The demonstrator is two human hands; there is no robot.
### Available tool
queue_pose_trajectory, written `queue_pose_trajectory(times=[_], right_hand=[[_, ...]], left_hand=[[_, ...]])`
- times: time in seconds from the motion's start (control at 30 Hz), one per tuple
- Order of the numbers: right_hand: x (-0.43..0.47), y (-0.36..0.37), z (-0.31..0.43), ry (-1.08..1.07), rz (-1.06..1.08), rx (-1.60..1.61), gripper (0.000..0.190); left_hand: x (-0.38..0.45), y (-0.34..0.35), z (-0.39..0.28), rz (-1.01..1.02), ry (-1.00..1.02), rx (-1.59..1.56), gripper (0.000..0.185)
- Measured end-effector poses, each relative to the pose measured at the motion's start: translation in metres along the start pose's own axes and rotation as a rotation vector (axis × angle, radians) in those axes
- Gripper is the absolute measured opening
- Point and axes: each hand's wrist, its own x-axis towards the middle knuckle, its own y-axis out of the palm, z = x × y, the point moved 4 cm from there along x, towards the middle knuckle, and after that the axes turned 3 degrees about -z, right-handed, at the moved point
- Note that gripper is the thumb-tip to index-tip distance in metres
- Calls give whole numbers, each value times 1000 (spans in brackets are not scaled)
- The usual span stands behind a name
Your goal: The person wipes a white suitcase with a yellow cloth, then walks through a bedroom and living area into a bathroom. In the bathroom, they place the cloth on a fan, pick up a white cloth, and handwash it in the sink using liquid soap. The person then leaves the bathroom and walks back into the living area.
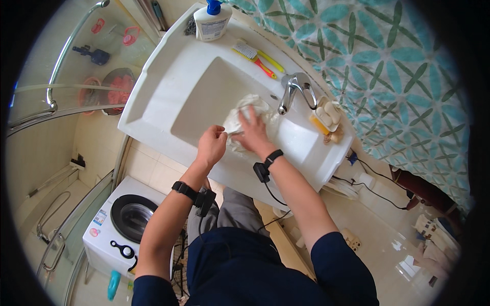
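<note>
A bunched white cloth lies in the right part of the white sink basin, below the chrome faucet. It looks wet and crumpled. My left hand pinches its near left edge between thumb and fingers. Spread fingers of my right hand rest on top of the cloth, slightly blurred. Part of the cloth is hidden under that hand. Each wrist wears a black strap with a small cabled box.
On the sink's back ledge are a white pump bottle, a scrub brush and a soap dish holding soap bars. A patterned curtain hangs behind the sink. At lower left stands a washing machine, beside a glass shower enclosure.
</note>
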Motion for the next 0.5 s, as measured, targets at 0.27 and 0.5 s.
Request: queue_pose_trajectory(times=[0.27, 0.5], right_hand=[[3, -6, -10, 210, 115, -131, 93], [1, -13, -15, 97, 237, -285, 85]], left_hand=[[9, 32, 8, 30, -87, 9, 53], [0, 42, 3, 85, -56, 14, 49]])
